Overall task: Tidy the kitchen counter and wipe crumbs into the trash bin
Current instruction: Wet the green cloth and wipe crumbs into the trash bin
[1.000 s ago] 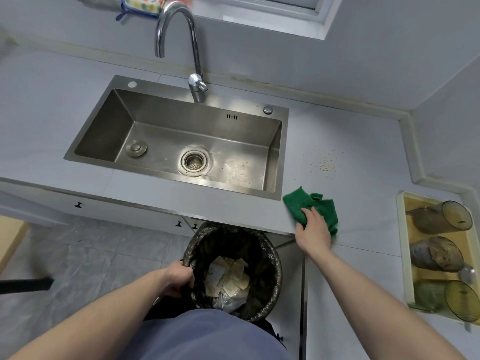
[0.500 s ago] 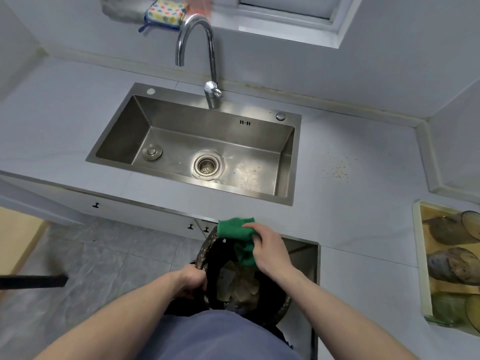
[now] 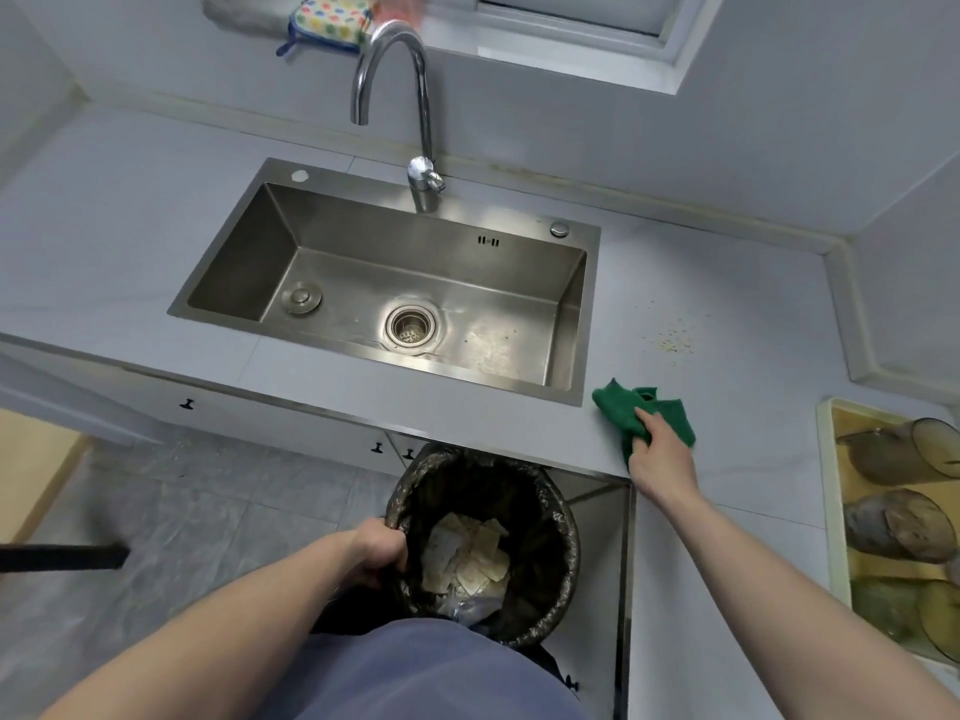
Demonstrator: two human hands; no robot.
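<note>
Right hand [image 3: 662, 454] gripped the cloth [image 3: 626, 410] on the counter [image 3: 727, 283], crumbs [image 3: 674, 339] at its 1 o'clock; left hand [image 3: 378, 550] clutched the bin [image 3: 556, 517] rim.

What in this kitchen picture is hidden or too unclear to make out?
- Head view: the near side of the trash bin is hidden by the person's clothing.
- The left hand's fingertips curl over the bin rim, out of sight.
- The cloth is partly covered by the right hand.
- The crumbs are too small to identify.
- The tray of cups is cut off by the right edge.
</note>
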